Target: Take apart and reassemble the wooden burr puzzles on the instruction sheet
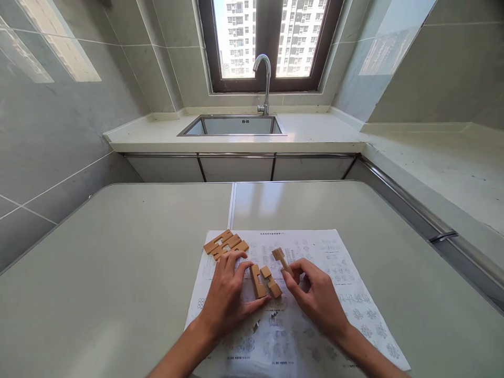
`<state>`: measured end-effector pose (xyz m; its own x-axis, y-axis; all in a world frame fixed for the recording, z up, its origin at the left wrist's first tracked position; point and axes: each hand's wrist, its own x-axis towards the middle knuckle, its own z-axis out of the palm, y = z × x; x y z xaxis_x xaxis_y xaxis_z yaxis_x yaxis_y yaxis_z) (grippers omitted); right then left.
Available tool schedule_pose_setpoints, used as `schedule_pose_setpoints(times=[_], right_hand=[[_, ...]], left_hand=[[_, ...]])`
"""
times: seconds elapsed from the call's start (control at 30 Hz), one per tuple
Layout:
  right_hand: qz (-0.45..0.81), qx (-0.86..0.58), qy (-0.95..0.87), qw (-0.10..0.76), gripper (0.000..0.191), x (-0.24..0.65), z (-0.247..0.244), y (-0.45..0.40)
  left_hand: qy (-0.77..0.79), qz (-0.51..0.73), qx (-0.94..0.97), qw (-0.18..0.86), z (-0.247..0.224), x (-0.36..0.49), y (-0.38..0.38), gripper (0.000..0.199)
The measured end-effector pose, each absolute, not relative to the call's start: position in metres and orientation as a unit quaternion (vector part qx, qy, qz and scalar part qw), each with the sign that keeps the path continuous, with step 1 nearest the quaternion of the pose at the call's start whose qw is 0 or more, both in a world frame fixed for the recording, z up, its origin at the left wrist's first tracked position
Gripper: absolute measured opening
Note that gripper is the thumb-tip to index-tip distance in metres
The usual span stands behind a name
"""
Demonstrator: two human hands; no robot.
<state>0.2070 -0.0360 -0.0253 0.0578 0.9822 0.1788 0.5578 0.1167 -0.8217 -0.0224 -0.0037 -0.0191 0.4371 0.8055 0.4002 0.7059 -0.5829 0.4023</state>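
Several notched wooden pieces (219, 242) lie side by side at the upper left corner of a printed sheet (315, 336). My left hand (228, 296) is closed around a notched wooden block (258, 282), thumb at its lower end and fingers at its upper end. Just right of that block, a second notched block (271, 283) rests on the paper, close to my left thumb tip. My right hand (315, 294) pinches a narrow-necked wooden piece (279, 255) between thumb and fingers, its wider end pointing up and left.
The sheet lies on a pale table (118, 262) with a seam down its middle. Beyond the table's far edge are a counter (315, 128), a sink (236, 126) and a faucet (268, 84) under a window. Another counter runs along the right.
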Motion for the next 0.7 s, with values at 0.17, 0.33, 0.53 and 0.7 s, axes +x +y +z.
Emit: schedule_pose_setpoints(times=[0.17,0.33,0.53,0.7], right_hand=[[0.159,-0.64,-0.675,0.33,0.024,0.212,-0.034,-0.035],[0.092,-0.64,-0.71,0.279,0.022,0.211,-0.039,-0.036],[0.093,-0.61,-0.734,0.284,0.018,0.209,-0.037,-0.038],[0.095,-0.574,-0.756,0.301,0.019,0.205,-0.034,-0.04]], left_hand=[[0.441,0.273,0.85,0.091,-0.019,-0.021,-0.005,0.066],[0.431,0.261,0.858,0.099,-0.016,-0.021,-0.005,0.071],[0.411,0.25,0.867,0.132,-0.019,-0.02,-0.005,0.07],[0.4,0.248,0.869,0.15,-0.022,-0.02,-0.006,0.071]])
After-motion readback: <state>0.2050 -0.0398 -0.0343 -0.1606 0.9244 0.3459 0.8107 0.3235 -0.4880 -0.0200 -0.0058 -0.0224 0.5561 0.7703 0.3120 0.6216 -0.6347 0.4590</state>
